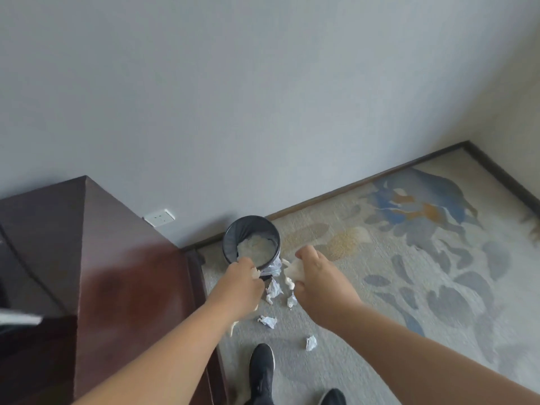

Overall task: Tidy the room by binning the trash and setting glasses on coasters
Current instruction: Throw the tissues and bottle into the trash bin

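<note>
1. The round dark bin with a black liner (248, 228) stands on the patterned grey carpet (365, 346) against the far wall, just right of the dark red-brown wooden cabinet (131, 273); white paper already lies inside it
2. The left grip (242, 273) is clenched on a small cream paper scrap (257, 272) and sits right at the bin's near rim
3. The right grip (315, 276) is clenched round a white crumpled tissue wad (293, 270), just to the right of the bin and outside its mouth
4. The bin's open mouth faces up and lies far and left of the right grip, so the left grip is the nearer one; I judge it can let go almost where it is, while the right one needs to cross left over the rim first, or its wad lands on the carpet
5. Several crumpled white paper balls (273, 289) lie loose on the carpet near of the bin, below and between the two arms, not yet binned
6. No glasses or coasters are in view
</note>
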{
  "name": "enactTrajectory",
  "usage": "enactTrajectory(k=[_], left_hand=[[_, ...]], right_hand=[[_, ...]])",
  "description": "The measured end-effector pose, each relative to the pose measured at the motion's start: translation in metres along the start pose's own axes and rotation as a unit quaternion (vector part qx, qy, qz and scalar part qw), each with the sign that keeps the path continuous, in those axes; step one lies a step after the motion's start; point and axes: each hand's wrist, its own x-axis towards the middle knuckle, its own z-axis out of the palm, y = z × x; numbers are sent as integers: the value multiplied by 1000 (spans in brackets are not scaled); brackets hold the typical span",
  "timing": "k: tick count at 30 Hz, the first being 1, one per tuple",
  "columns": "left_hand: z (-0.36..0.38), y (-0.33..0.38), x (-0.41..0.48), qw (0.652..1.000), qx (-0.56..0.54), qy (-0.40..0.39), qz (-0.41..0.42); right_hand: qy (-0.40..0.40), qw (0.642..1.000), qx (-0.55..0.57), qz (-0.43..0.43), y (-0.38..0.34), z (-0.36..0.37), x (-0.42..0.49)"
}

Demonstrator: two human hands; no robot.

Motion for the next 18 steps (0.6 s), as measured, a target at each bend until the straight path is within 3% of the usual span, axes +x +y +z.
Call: enactTrajectory(k=[11, 15, 18], left_hand=[[-24, -46, 155, 999, -7, 4, -37], [-38, -45, 193, 997, -52, 0, -52], [-41, -52, 201, 997, -58, 44, -41]], right_hand=[[-9, 1000, -25, -10, -32, 32, 156], [-63, 998, -19, -21, -31, 38, 192], [-57, 998, -18, -9, -20, 46, 206]])
